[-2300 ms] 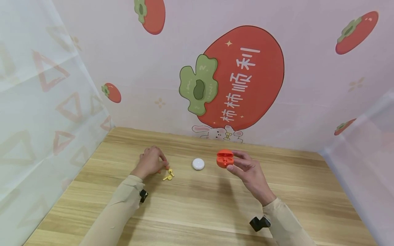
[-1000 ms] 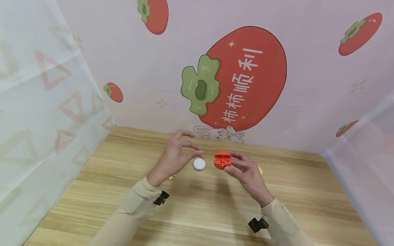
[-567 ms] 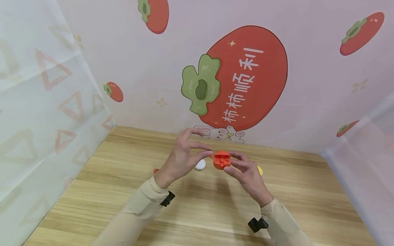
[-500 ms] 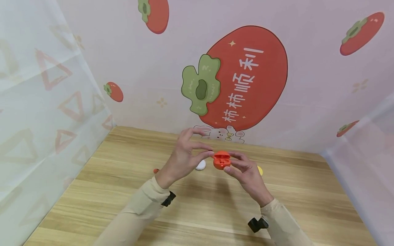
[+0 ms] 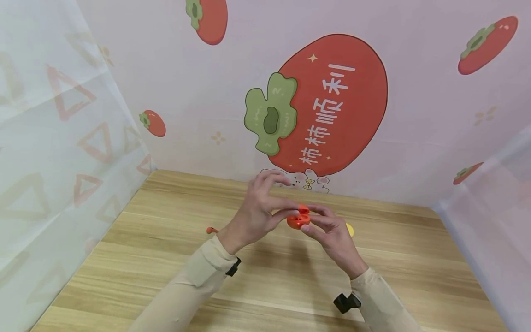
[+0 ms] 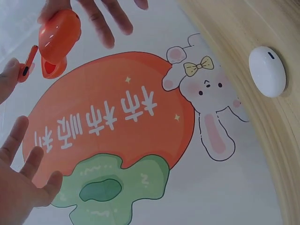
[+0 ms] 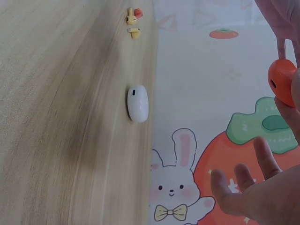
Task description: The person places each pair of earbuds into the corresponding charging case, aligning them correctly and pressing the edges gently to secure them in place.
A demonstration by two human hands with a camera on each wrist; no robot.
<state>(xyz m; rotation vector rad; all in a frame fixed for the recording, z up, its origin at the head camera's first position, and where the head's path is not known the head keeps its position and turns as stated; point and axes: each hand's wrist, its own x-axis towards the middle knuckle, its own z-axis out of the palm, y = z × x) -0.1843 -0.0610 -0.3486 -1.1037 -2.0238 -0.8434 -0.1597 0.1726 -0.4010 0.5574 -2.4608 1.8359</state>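
Note:
My right hand (image 5: 337,235) grips a red earbud case (image 5: 297,224), its lid raised, above the table. Against its left side is my left hand (image 5: 258,210), pinching a red earbud (image 6: 27,65) by thumb and finger. In the left wrist view the earbud is beside the case and looks apart from it; in the head view fingertips hide it. Another red earbud (image 5: 210,230) lies on the table by the left forearm. The right wrist view shows the case's rounded underside.
A white earbud case (image 6: 267,71) lies on the wooden table, hidden behind the left hand in the head view. Behind the right hand peeks a yellow round thing (image 5: 350,229). Yellow earbuds (image 7: 131,19) lie near the back wall (image 5: 232,152).
My left hand has picked up a red earbud from the table and carried it right to the case, lately reaching further over it. My right hand stays nearly still.

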